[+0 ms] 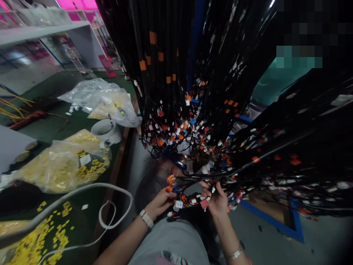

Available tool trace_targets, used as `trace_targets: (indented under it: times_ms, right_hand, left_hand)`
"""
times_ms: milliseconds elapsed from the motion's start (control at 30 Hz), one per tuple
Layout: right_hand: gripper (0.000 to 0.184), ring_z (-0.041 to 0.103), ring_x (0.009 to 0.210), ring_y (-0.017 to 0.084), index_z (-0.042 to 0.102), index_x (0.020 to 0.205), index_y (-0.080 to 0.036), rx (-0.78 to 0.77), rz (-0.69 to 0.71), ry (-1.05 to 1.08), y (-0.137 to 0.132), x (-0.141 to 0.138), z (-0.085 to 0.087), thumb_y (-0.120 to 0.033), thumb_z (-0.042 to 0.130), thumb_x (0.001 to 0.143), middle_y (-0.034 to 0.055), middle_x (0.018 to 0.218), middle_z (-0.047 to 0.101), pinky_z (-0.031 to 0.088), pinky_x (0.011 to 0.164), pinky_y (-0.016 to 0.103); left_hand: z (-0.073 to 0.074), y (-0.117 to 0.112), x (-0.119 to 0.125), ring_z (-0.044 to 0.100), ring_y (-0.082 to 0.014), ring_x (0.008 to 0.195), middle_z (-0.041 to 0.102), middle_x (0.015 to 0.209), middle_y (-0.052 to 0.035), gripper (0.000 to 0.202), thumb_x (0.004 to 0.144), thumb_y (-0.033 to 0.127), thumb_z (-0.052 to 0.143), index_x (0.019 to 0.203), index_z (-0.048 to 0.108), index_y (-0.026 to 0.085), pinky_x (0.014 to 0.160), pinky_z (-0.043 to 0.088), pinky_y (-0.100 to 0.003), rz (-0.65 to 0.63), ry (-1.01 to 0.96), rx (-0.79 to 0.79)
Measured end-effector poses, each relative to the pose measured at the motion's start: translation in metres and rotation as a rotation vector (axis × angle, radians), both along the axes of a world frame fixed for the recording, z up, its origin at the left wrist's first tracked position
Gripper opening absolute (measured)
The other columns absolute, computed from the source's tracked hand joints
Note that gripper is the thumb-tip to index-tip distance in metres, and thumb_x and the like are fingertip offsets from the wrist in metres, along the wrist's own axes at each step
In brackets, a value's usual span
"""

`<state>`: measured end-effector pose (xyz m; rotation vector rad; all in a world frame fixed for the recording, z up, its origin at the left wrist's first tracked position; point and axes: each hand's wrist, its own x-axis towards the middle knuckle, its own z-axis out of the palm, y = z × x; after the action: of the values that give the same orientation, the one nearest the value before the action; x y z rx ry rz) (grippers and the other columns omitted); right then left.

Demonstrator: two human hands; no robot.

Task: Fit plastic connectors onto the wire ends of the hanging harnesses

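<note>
A thick mass of black cable harnesses (176, 73) hangs in front of me, its wire ends tagged with orange, red, white and blue labels. My left hand (161, 202) pinches a small cluster of tagged wire ends (176, 197) low in the bundle. A white bracelet is on that wrist. My right hand (216, 200) grips the same cluster from the right, fingers closed around wires with red and white tags. A metal bracelet is on the right wrist.
To my left stands a green-topped table (55, 129) with clear bags of yellow markers (63, 165), loose yellow pieces (41, 239), a white cup (106, 130) and a white cord (110, 217). More black harnesses (303, 147) stretch to the right. Blue frame bars (275, 221) lie on the grey floor.
</note>
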<state>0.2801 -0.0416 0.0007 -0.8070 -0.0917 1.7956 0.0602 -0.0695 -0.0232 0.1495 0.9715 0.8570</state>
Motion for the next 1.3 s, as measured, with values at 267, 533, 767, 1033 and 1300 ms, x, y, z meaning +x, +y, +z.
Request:
trace_targets:
  times_ms: [267, 533, 767, 1033, 1300]
  right_hand:
    - [0.024, 0.049, 0.047, 0.012, 0.067, 0.076, -0.024, -0.027, 0.042, -0.077, -0.004, 0.011, -0.005, -0.046, 0.071, 0.067, 0.0036, 0.081, 0.073, 0.043, 0.050, 0.030]
    - [0.029, 0.066, 0.087, 0.029, 0.070, 0.083, -0.025, -0.077, 0.041, -0.325, -0.005, 0.009, 0.004, -0.047, 0.074, 0.065, 0.0057, 0.082, 0.073, 0.050, 0.077, 0.043]
    - [0.038, 0.064, 0.093, 0.023, 0.069, 0.095, -0.027, 0.033, 0.063, -0.547, -0.013, 0.014, -0.002, -0.035, 0.080, 0.060, 0.0004, 0.096, 0.072, 0.048, 0.082, 0.034]
    - [0.039, 0.064, 0.076, 0.021, 0.068, 0.089, -0.024, 0.012, 0.082, -0.561, -0.009, 0.004, -0.005, -0.028, 0.083, 0.053, 0.0004, 0.079, 0.072, 0.047, 0.075, 0.035]
    - [0.054, 0.061, 0.074, 0.019, 0.067, 0.098, -0.029, 0.040, 0.119, -0.581, -0.008, -0.001, -0.007, -0.019, 0.083, 0.048, -0.0039, 0.074, 0.069, 0.046, 0.073, 0.032]
  left_hand:
    - [0.012, 0.007, -0.014, 0.061, -0.0223, 0.101, 0.065, 0.109, -0.0054, 0.067, 0.056, -0.007, 0.052, 0.116, 0.054, 0.022, 0.091, 0.043, -0.041, 0.101, -0.252, 0.193]
    - [0.013, 0.012, -0.016, 0.063, -0.0191, 0.085, 0.065, 0.098, -0.0080, 0.049, 0.065, 0.000, 0.053, 0.110, 0.054, 0.017, 0.079, 0.049, -0.034, 0.130, -0.256, 0.084]
    - [0.010, 0.016, -0.009, 0.063, -0.0222, 0.088, 0.065, 0.100, -0.0116, 0.047, 0.065, 0.001, 0.051, 0.110, 0.055, 0.014, 0.079, 0.050, -0.036, 0.157, -0.250, 0.027]
    - [0.011, 0.016, -0.012, 0.062, -0.0225, 0.099, 0.063, 0.111, -0.0106, 0.064, 0.068, 0.003, 0.052, 0.130, 0.044, 0.019, 0.089, 0.047, -0.039, 0.191, -0.275, 0.112]
    - [0.014, 0.006, -0.018, 0.061, -0.0198, 0.101, 0.062, 0.118, -0.0088, 0.070, 0.070, 0.007, 0.061, 0.135, 0.041, 0.023, 0.089, 0.046, -0.033, 0.127, -0.094, 0.114]
